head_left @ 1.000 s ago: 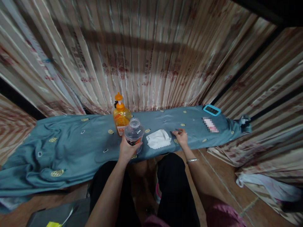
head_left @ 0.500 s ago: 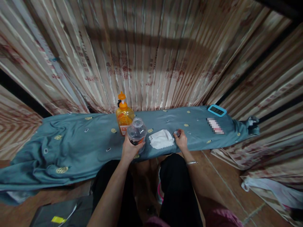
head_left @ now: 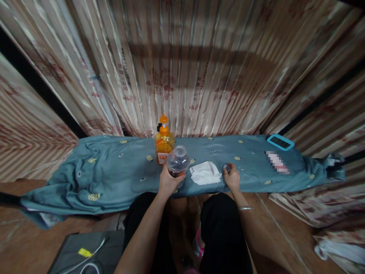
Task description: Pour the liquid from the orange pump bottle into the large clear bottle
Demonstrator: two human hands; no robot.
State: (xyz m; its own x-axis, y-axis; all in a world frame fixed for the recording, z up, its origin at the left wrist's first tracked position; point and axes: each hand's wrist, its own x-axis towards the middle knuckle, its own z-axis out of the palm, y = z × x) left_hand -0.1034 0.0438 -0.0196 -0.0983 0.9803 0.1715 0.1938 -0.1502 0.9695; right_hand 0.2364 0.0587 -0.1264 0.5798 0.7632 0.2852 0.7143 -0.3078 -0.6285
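Left hand (head_left: 169, 182) fingers were wrapped around the lower body of a clear plastic bottle (head_left: 177, 163), holding it upright at the near edge of the blue-grey cloth (head_left: 108, 171). Right hand (head_left: 232, 178) lay on the cloth with fingers curled over a small pale object (head_left: 226, 166); whether it was actually gripped could not be told. A white folded tissue (head_left: 204, 172) lay between the two hands, just beside the bottle. An orange pump bottle (head_left: 164, 139) stood directly behind the clear one. A blue-framed device (head_left: 280, 141) sat well to the right, striped curtain (head_left: 182, 68) behind.
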